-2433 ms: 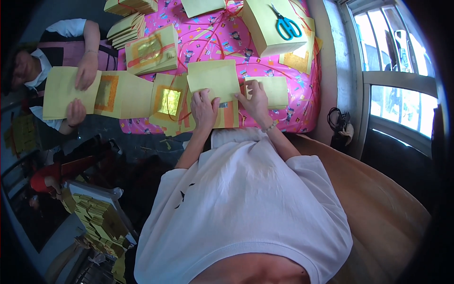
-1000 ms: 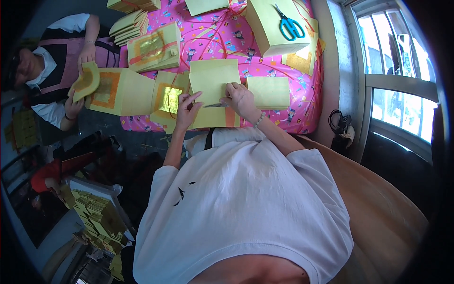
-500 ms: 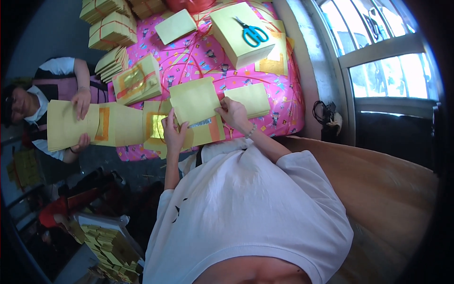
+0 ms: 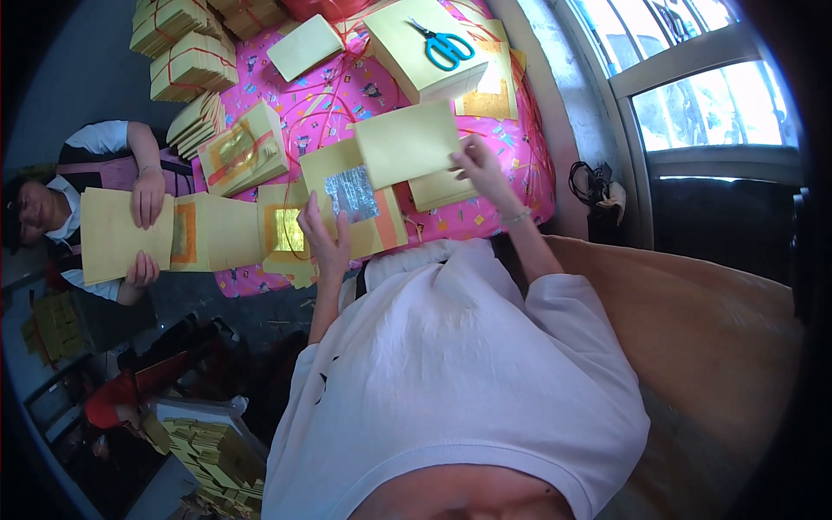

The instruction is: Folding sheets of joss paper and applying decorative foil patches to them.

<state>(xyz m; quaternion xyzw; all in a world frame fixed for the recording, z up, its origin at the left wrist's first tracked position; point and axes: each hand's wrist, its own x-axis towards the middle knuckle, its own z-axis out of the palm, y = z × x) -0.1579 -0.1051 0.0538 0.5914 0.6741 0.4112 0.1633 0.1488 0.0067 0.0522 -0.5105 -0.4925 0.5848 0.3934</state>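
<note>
A plain yellow sheet of paper [image 4: 406,143] is pinched at its right edge by my right hand [image 4: 479,165]. It is lifted over part of another yellow sheet bearing a silver foil square [image 4: 352,194] and an orange strip at its right side. My left hand [image 4: 324,236] rests at the left edge of that foil sheet, its fingers apart and nothing gripped. Left of it lies a sheet with a gold foil square [image 4: 289,230]. Beneath my right hand and the lifted sheet, a stack of plain yellow paper [image 4: 440,192] is partly hidden.
A pink patterned cloth [image 4: 303,130] covers the table. Blue-handled scissors [image 4: 448,50] lie on a thick paper block [image 4: 416,78]. Tied paper bundles [image 4: 192,68] stand far left. A co-worker's hands [image 4: 147,204] hold sheets at the left. A barred window [image 4: 706,113] is at right.
My right hand has drawn the plain sheet up and to the right, uncovering the silver foil square. My left hand has let go of that sheet and its fingers have spread.
</note>
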